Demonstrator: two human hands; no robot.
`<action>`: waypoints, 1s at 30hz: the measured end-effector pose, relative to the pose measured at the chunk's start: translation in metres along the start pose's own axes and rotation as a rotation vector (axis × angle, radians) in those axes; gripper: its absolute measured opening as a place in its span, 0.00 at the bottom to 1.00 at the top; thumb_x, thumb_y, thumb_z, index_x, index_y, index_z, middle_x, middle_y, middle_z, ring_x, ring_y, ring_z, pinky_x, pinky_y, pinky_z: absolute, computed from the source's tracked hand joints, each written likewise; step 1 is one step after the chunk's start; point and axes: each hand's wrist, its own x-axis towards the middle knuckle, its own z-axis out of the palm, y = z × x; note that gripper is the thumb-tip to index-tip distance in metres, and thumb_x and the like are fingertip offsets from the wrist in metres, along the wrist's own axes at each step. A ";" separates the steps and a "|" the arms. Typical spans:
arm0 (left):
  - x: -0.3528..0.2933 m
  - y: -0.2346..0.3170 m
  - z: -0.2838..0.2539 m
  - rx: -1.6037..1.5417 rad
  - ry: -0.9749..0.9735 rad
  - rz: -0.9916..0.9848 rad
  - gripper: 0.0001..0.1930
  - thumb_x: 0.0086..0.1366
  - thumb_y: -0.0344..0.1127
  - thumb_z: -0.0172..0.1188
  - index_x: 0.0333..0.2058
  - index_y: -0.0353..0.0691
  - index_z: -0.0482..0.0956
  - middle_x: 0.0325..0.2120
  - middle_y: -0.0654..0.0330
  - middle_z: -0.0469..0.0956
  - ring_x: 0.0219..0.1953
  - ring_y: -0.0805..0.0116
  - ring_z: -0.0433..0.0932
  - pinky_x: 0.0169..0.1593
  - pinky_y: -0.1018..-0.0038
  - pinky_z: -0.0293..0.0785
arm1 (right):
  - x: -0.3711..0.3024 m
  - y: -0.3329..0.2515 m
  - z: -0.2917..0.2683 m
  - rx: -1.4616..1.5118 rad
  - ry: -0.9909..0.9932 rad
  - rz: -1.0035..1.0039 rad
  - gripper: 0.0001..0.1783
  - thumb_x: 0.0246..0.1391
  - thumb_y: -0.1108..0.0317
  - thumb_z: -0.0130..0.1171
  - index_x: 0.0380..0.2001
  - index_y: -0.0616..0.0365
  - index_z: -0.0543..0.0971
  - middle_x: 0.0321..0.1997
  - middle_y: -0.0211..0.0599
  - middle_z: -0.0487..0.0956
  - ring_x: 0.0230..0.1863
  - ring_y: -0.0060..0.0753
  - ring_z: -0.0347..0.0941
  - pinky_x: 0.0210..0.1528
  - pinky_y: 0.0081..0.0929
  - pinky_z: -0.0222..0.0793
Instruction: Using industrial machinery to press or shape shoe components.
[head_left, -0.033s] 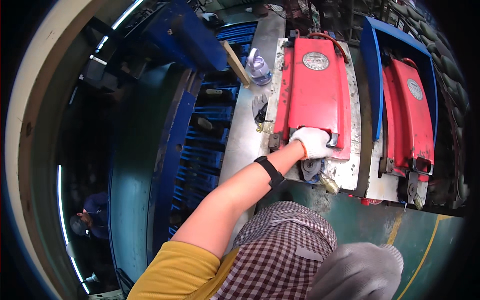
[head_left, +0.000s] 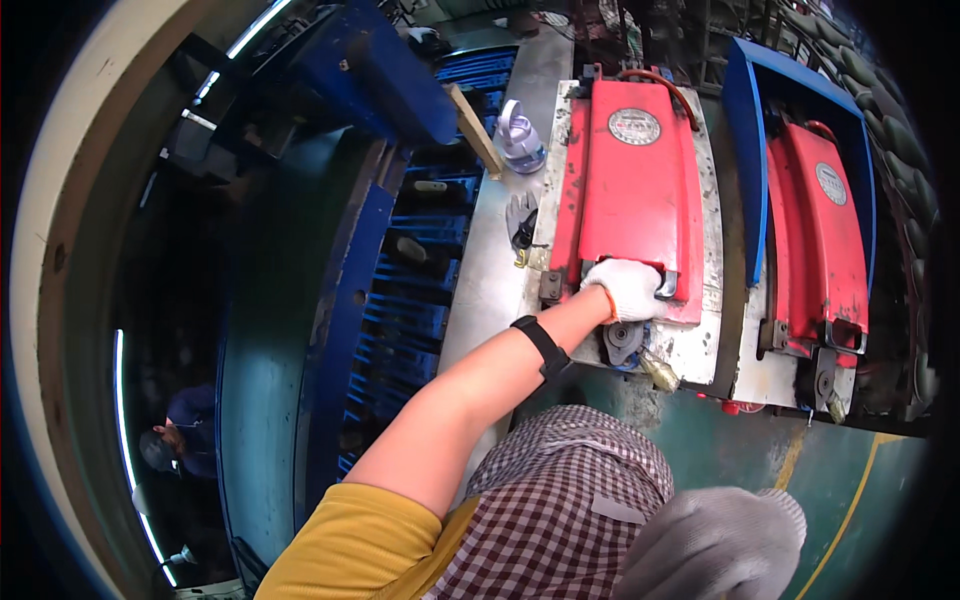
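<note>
My left hand (head_left: pixel 624 290) wears a white knit glove with an orange edge at the wrist. Its fingers are wrapped round the metal handle (head_left: pixel 668 284) at the near end of a red machine cover (head_left: pixel 640 200). A round label sits on top of this cover, which rests lowered on a scuffed whitish base. Below the hand is a dark round fitting (head_left: pixel 622 342). My right hand (head_left: pixel 715 548), in a grey knit glove, is close in front of my checked apron at the lower right; its fingers are hidden.
A second red machine (head_left: pixel 835 230) stands at right inside a blue metal guard (head_left: pixel 748 170). Left of the first lie a grey glove (head_left: pixel 520 220) and a lilac bottle (head_left: pixel 520 140) on a metal ledge. Further left runs a blue slatted rack (head_left: pixel 405 310); a person (head_left: pixel 185 435) is beyond.
</note>
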 end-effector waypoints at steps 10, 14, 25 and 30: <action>0.001 -0.004 0.001 0.013 0.035 0.060 0.30 0.59 0.60 0.59 0.40 0.36 0.88 0.38 0.42 0.86 0.43 0.45 0.86 0.51 0.55 0.80 | -0.016 0.023 -0.027 -0.178 -0.229 0.030 0.07 0.53 0.68 0.69 0.37 0.51 0.86 0.43 0.40 0.80 0.38 0.43 0.79 0.36 0.37 0.78; -0.004 -0.008 0.000 0.011 0.007 0.045 0.29 0.59 0.60 0.59 0.40 0.36 0.88 0.38 0.42 0.86 0.42 0.46 0.86 0.50 0.55 0.81 | -0.056 0.044 -0.095 -0.805 0.049 0.764 0.08 0.63 0.72 0.55 0.37 0.64 0.82 0.37 0.39 0.82 0.42 0.38 0.79 0.49 0.32 0.75; -0.002 -0.003 0.001 0.030 0.027 0.116 0.30 0.62 0.62 0.58 0.39 0.37 0.87 0.36 0.44 0.86 0.41 0.46 0.86 0.48 0.54 0.80 | -0.223 0.210 -0.137 -1.084 0.114 1.410 0.35 0.58 0.49 0.69 0.61 0.61 0.76 0.41 0.51 0.85 0.45 0.41 0.84 0.47 0.38 0.80; -0.003 -0.006 0.003 0.043 0.027 0.108 0.29 0.63 0.62 0.58 0.40 0.37 0.87 0.37 0.45 0.86 0.42 0.46 0.86 0.49 0.53 0.80 | -0.217 0.212 -0.077 -0.090 0.718 1.622 0.30 0.65 0.37 0.59 0.46 0.56 0.73 0.31 0.39 0.84 0.24 0.32 0.81 0.25 0.27 0.77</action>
